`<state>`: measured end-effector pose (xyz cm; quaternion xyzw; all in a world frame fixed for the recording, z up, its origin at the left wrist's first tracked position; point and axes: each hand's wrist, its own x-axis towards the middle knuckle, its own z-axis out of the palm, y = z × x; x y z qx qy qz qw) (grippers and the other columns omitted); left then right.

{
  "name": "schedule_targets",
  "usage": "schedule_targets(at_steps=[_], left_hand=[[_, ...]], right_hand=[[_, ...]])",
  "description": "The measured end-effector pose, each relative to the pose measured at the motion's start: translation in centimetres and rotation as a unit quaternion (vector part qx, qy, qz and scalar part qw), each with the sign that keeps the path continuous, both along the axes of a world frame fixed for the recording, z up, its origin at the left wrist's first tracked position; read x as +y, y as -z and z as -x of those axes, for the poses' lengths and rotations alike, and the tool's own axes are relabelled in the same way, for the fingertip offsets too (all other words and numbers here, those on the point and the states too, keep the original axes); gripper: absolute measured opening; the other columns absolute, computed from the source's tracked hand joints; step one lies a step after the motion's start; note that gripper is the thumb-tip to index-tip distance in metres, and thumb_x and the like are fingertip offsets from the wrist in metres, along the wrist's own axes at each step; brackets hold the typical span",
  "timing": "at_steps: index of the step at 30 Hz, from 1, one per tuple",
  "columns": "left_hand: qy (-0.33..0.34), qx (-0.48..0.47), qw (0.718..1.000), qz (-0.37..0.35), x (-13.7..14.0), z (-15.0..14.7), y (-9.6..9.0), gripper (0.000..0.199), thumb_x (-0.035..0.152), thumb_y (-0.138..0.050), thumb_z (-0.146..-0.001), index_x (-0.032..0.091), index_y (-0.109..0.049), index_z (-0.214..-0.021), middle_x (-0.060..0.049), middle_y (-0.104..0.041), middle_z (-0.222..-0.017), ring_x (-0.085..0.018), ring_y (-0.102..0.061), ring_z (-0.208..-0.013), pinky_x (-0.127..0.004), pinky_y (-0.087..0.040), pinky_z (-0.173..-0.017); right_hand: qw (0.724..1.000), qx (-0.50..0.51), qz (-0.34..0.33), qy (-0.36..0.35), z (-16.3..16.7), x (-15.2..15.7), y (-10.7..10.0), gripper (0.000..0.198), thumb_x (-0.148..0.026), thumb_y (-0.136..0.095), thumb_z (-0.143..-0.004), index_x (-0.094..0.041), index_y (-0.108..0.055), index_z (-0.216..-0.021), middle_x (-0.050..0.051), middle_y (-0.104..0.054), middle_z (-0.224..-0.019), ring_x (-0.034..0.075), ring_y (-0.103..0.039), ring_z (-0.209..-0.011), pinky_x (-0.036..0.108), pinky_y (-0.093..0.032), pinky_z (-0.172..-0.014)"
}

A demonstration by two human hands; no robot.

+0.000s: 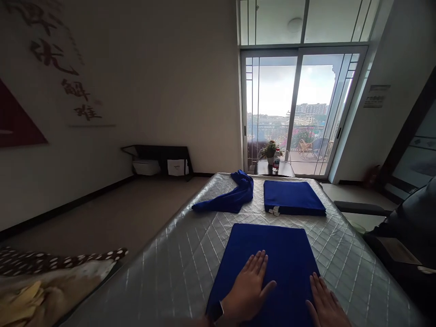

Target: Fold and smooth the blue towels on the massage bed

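Note:
A flat blue cushion-like pad [272, 245] lies in front of me on the quilted silver table cover [177, 272]. On its upper face my left hand [250, 284] rests flat, fingers together and stretched out, thumb apart; a dark watch is on that wrist. Along the pad's right edge lies my right hand [325, 299], fingers extended and holding nothing. Farther off, a second blue pad [291, 195] has a white tag [274, 210] at its near edge. Left of it is a crumpled blue cloth [235, 193].
Past the far edge stands a small table [262, 169] with a potted plant [270, 150] and a bottle [276, 160]. A black shelf [161, 159] is by the left wall. At lower left are heaped fabrics [51, 290], and a dark chair [408, 222] is on the right.

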<state>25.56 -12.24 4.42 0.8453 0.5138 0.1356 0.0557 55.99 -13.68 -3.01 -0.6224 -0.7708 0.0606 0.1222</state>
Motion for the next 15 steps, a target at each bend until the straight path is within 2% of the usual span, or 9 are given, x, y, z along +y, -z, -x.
schedule_targets(at_steps=[5,8,11,15], left_hand=[[-0.112,0.012,0.994,0.007,-0.9,6.0,1.5,0.074,0.064,-0.033,-0.107,0.019,-0.022,-0.164,-0.013,-0.028,-0.171,-0.030,-0.030,-0.157,-0.050,-0.035,-0.126],[-0.164,0.003,0.986,0.007,-1.9,8.7,2.2,0.077,0.066,-0.034,-0.106,0.019,-0.021,-0.165,-0.014,-0.026,-0.172,-0.031,-0.030,-0.158,-0.050,-0.037,-0.125],[-0.179,-0.006,0.984,0.005,-2.5,9.7,2.5,0.076,0.064,-0.034,-0.106,0.018,-0.021,-0.165,-0.013,-0.025,-0.172,-0.030,-0.030,-0.158,-0.049,-0.037,-0.125],[-0.179,-0.018,0.984,0.007,-2.6,9.7,2.7,0.077,0.064,-0.033,-0.106,0.017,-0.018,-0.165,-0.013,-0.025,-0.172,-0.029,-0.030,-0.157,-0.048,-0.038,-0.124]], right_hand=[[1.000,-0.009,0.022,-0.001,-0.1,0.0,0.1,0.063,-0.052,-0.034,-0.102,-0.022,-0.048,-0.156,0.006,-0.034,-0.167,0.028,-0.031,-0.154,0.046,-0.036,-0.124],[0.998,-0.027,0.047,-0.012,-0.1,0.1,0.0,0.067,-0.052,-0.029,-0.103,-0.017,-0.041,-0.159,0.007,-0.026,-0.168,0.027,-0.025,-0.155,0.046,-0.032,-0.126],[0.998,-0.038,0.045,-0.009,0.0,0.1,-0.1,0.065,-0.052,-0.028,-0.104,-0.018,-0.039,-0.159,0.005,-0.025,-0.168,0.026,-0.024,-0.155,0.044,-0.031,-0.126],[0.999,-0.048,0.022,-0.011,0.1,-0.2,-0.3,0.063,-0.052,-0.030,-0.105,-0.021,-0.041,-0.158,0.004,-0.029,-0.167,0.025,-0.026,-0.154,0.041,-0.032,-0.126]])
